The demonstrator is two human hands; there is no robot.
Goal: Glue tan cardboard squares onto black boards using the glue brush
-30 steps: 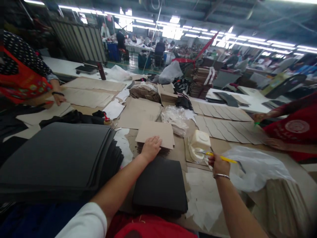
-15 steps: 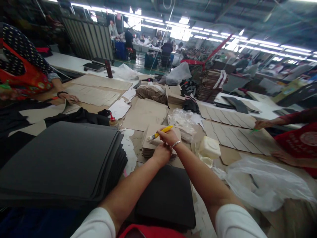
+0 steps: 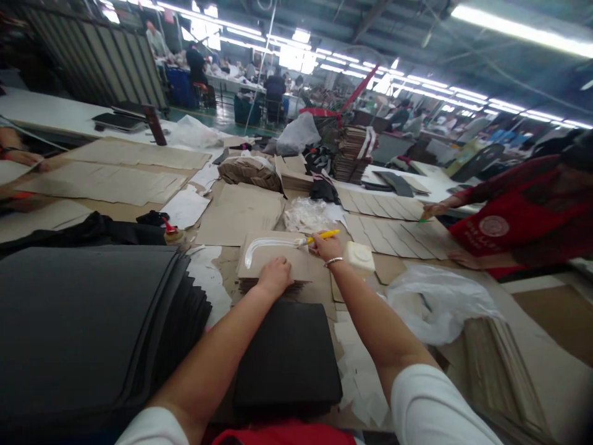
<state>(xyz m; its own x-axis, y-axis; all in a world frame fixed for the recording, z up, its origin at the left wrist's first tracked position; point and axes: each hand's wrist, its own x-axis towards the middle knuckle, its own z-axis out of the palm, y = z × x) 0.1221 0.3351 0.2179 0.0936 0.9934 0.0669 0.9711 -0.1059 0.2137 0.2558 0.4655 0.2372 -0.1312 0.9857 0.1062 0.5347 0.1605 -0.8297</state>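
Observation:
A yellow-handled paintbrush (image 3: 324, 237) is in my right hand (image 3: 327, 246), whose fingers are closed round its handle. The bristles touch the right part of the top sheet of a stack of tan cardboard pieces (image 3: 259, 262). A wet whitish streak (image 3: 259, 245) curves along the far and left edges of that sheet. My left hand (image 3: 277, 276) is closed at the near edge of the stack, its curled fingers pressing on the top sheet; the fingertips are partly hidden. Just in front of me, near the stack, lies a pile of black sheets (image 3: 287, 355).
Large dark sheets (image 3: 83, 309) are piled at left, near a red-capped bottle (image 3: 172, 232). A cream plastic container (image 3: 359, 258) and a clear plastic bag (image 3: 440, 303) are at right. A co-worker in a red apron (image 3: 504, 225) handles laid-out cardboard; another person's hands show far left.
My right hand has moved right across the stack with the brush, away from my left hand. A curved whitish streak now shows on the top sheet. The view has swung right.

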